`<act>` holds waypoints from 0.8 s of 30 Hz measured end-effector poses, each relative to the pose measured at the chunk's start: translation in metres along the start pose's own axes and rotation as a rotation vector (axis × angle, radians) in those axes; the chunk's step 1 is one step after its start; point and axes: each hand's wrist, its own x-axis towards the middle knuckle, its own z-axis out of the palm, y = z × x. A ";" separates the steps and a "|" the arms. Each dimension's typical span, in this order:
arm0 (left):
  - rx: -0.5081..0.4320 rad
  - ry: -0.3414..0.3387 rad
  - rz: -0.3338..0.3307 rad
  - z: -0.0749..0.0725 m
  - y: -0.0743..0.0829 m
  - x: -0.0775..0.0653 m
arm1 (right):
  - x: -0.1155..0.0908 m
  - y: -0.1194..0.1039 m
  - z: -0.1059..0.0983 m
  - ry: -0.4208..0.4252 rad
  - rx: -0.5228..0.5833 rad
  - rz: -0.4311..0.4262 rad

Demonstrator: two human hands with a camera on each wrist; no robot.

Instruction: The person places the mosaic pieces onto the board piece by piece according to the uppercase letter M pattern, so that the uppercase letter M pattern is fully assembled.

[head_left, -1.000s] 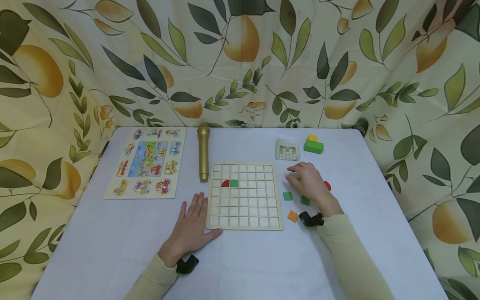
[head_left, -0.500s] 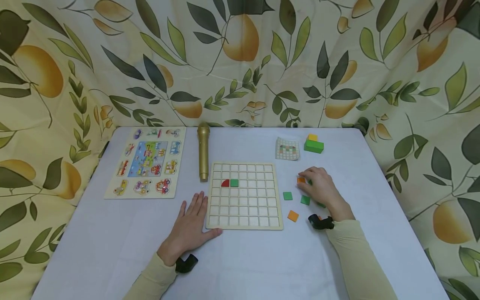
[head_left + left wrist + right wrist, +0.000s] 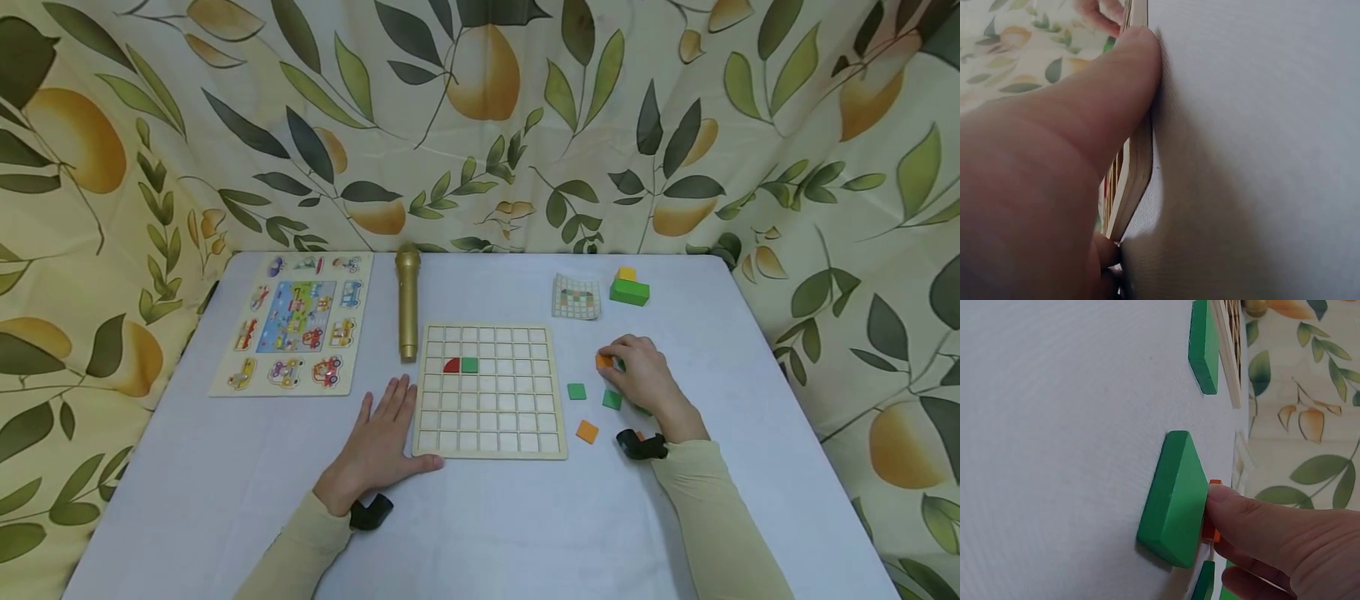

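Note:
My left hand (image 3: 377, 446) lies with straight fingers along the left side of a wooden grid board (image 3: 487, 425); its thumb touches the board's near edge. A red quarter-circle tile (image 3: 452, 366) and a green square tile (image 3: 469, 365) sit side by side in the grid. Right of the board, my right hand (image 3: 647, 379) pinches an orange tile (image 3: 603, 361) between thumb and fingers, low at the table. In the right wrist view a green tile (image 3: 1175, 500) lies just before the thumb. Part of the orange tile is hidden by the fingers.
Two green tiles (image 3: 576, 392) and an orange square tile (image 3: 587, 432) lie right of the board. A pattern card (image 3: 577, 297) and green and yellow blocks (image 3: 629, 292) are behind. A gold microphone (image 3: 407, 308) and a vehicle puzzle board (image 3: 345, 358) stand to the left.
My right hand has moved right and slightly nearer, from beside the pattern card to the orange tile, which it now pinches. The left hand has stayed at the board.

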 end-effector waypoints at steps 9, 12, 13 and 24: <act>0.009 -0.008 0.008 0.001 0.000 0.000 | 0.002 0.000 0.000 0.010 0.003 0.010; 0.015 -0.010 0.003 0.002 0.000 0.000 | 0.003 -0.002 0.001 0.020 0.019 0.012; 0.016 -0.009 0.001 0.002 0.000 0.000 | 0.004 -0.004 0.001 0.025 0.025 0.012; 0.022 -0.008 0.001 0.001 0.000 0.000 | 0.011 -0.016 0.005 0.022 0.100 -0.009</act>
